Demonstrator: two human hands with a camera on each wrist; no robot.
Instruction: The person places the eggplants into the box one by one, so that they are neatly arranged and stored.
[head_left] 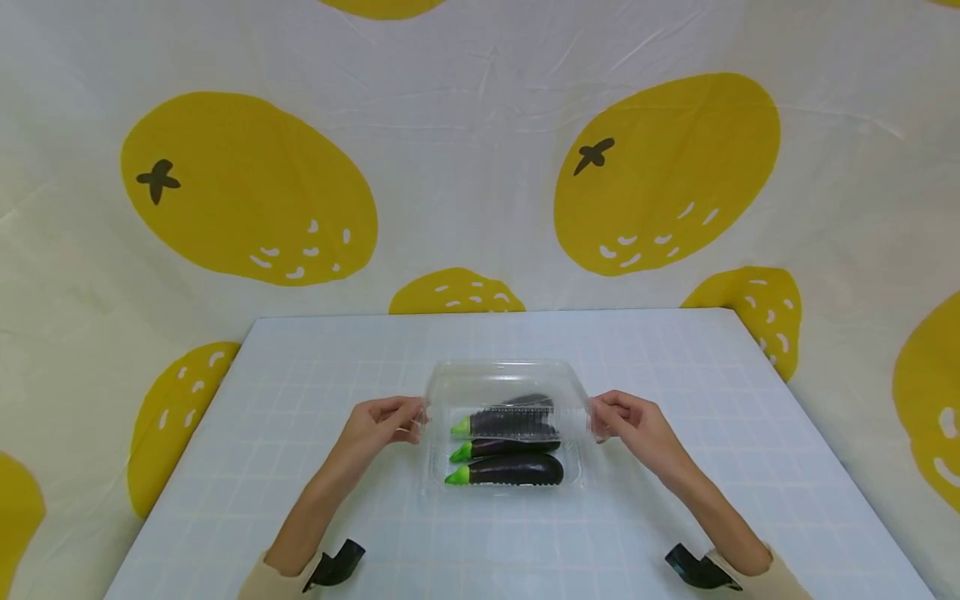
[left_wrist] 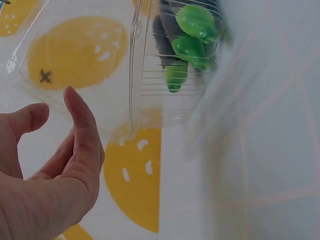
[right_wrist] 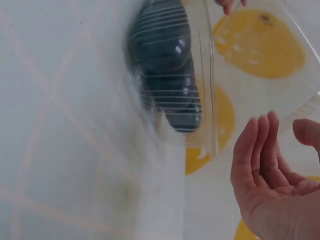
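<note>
A clear plastic clamshell container (head_left: 438, 479) rests on the table with its lid (head_left: 491, 379) raised. Inside lie dark eggplants (head_left: 513, 469) with green caps (left_wrist: 196, 22), some seen through the ribbed plastic. At the lid's left edge, my left hand (head_left: 387, 419) holds the rim between thumb and fingers. My right hand (head_left: 626, 417) holds the opposite edge in the same way. Up close, the left thumb (left_wrist: 35, 117) and fingers come to either side of the transparent rim. In the right wrist view, the rounded dark ends of the eggplants (right_wrist: 167, 40) show through the base wall.
The container stands on a pale table (head_left: 360, 533) with a faint grid. Behind it hangs a white cloth (head_left: 465, 208) printed with yellow fruit shapes. Dark wrist devices (head_left: 335, 567) sit at both sleeves.
</note>
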